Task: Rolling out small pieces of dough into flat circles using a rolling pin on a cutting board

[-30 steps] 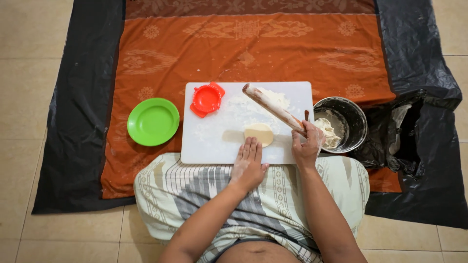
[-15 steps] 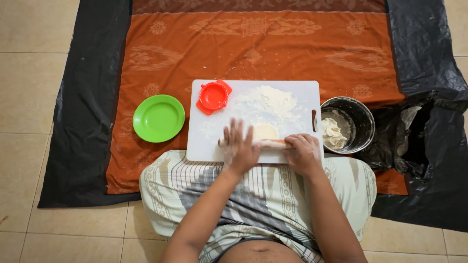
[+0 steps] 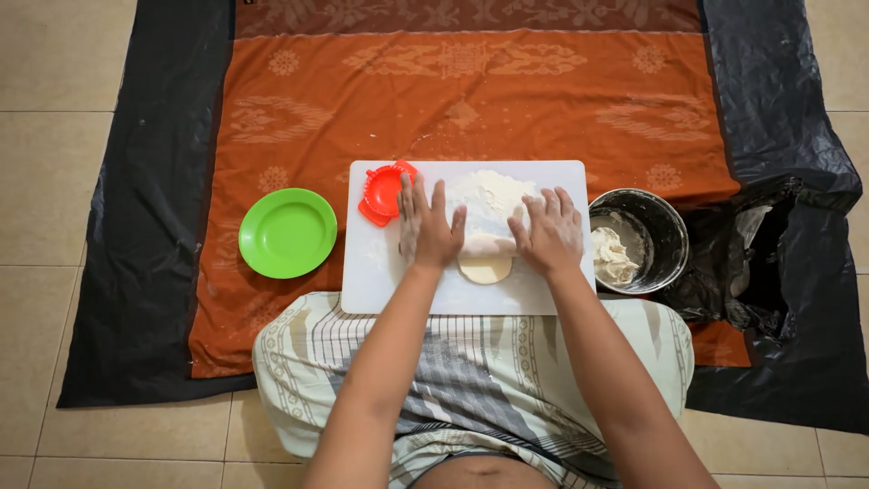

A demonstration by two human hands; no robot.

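both hands pressing flat over a rolling pin on the white board

our left hand (image 3: 427, 231) and right hand (image 3: 549, 234) lie palm-down with fingers spread and straight, gripping nothing, resting on a rolling pin (image 3: 489, 244) mostly hidden beneath them. the round dough disc (image 3: 485, 268) sits at 6 o'clock of the pin, near the white board's (image 3: 380, 281) close edge. a flour heap (image 3: 489, 192) lies at 12 o'clock, a red dumpling mould (image 3: 384, 192) at 10 o'clock, a green plate (image 3: 288, 233) at 9 o'clock off the board, and a metal bowl (image 3: 661, 237) of dough at 3 o'clock.
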